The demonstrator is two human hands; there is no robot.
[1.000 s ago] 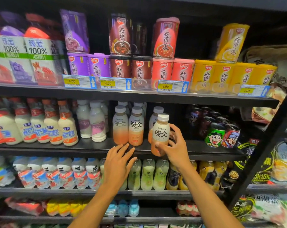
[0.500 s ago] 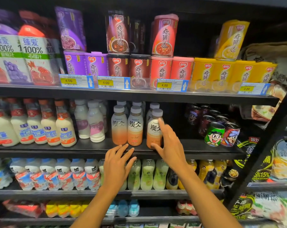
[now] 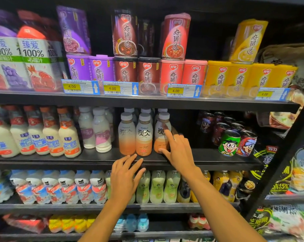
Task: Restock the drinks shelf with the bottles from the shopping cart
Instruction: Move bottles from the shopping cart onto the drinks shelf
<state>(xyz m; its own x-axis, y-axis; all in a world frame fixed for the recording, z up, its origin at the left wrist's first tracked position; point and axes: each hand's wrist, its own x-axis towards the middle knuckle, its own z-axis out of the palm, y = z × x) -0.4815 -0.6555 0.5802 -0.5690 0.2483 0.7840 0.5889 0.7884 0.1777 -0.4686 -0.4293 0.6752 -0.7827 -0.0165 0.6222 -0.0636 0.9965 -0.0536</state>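
Touching the bottle (image 3: 160, 142), upright on the shelf (image 3: 208, 157), with the right hand (image 3: 180, 151): index finger straight on its label, thumb at its base, apparently not gripping; resting the left hand (image 3: 125, 179) flat on the edge

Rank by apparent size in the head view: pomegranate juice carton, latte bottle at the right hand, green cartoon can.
1. pomegranate juice carton, clearly largest
2. latte bottle, touched by the right hand
3. green cartoon can: shorter but wider, so it is close to the bottle

Grey-to-orange latte bottles (image 3: 144, 137), pale caps (image 3: 145, 117); black shelf (image 3: 208, 159).
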